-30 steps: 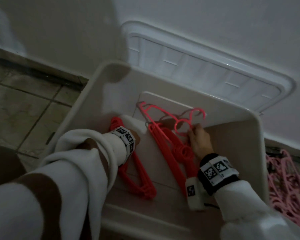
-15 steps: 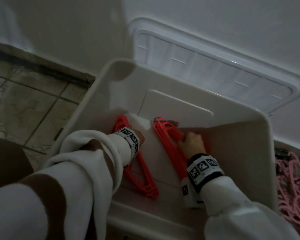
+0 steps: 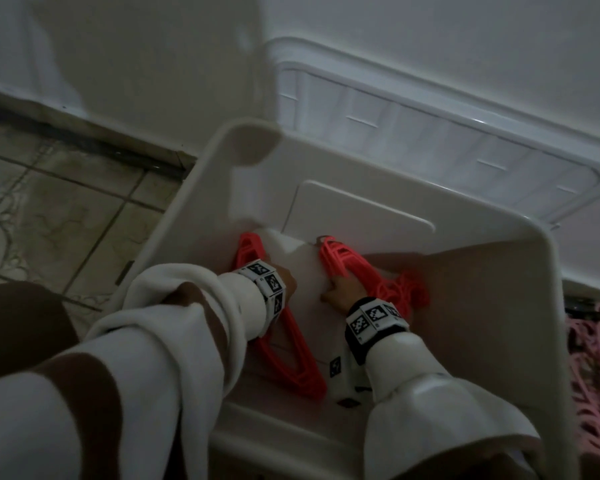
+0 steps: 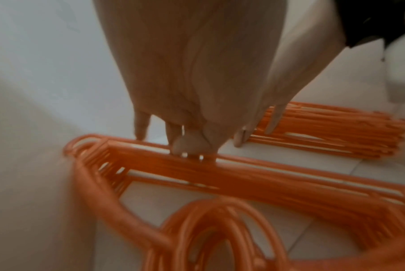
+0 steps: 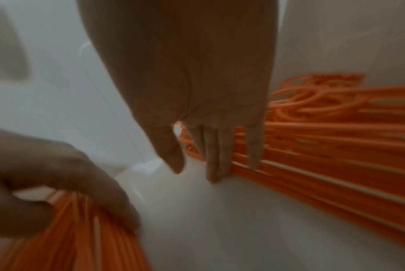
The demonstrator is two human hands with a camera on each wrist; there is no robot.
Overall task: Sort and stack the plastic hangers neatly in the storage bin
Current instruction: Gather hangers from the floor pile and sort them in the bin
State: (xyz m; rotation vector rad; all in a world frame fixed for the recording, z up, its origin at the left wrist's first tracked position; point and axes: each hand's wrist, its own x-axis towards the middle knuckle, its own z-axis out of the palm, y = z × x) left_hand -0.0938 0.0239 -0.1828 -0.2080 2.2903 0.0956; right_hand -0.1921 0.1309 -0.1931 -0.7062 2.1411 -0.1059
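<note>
White plastic: storage bin (image 3: 492, 233), lid off, both forearms reaching down inside it.
Landmark: the bin; all places below are given against it.
Left stack: red hangers (image 3: 291, 362) lying flat on the bin floor along the left wall, one end up in the far-left corner, the other end toward the near wall; hooks (image 4: 219, 229) bunched together in the left wrist view.
Right stack: second bundle of red hangers (image 3: 357, 265) lying flat on the bin floor nearer the middle and right, one end against the far wall; hooks piled toward the right wall.
Gap: bare bin floor between the two stacks; they lie apart.
Left hand (image 3: 286, 280): on top of the left stack, fingers curled down over the bars with the tips pressing on them; the right wrist view shows the fingers (image 5: 99, 183) bent over the bundle. Whether the thumb closes under it I cannot tell.
Right hand (image 3: 340, 292): fingers straight and close together, pointing down, tips against the left edge of the right stack and touching the bin floor; nothing gripped.
Sleeves: white with brown, marker bands at both wrists.
Lid (image 3: 430, 133): clear white, leaning on the wall behind the bin.
Pink hangers (image 3: 593, 375): loose heap on the floor outside the bin's right wall.
Floor (image 3: 49, 209): grey tiles left of the bin.
</note>
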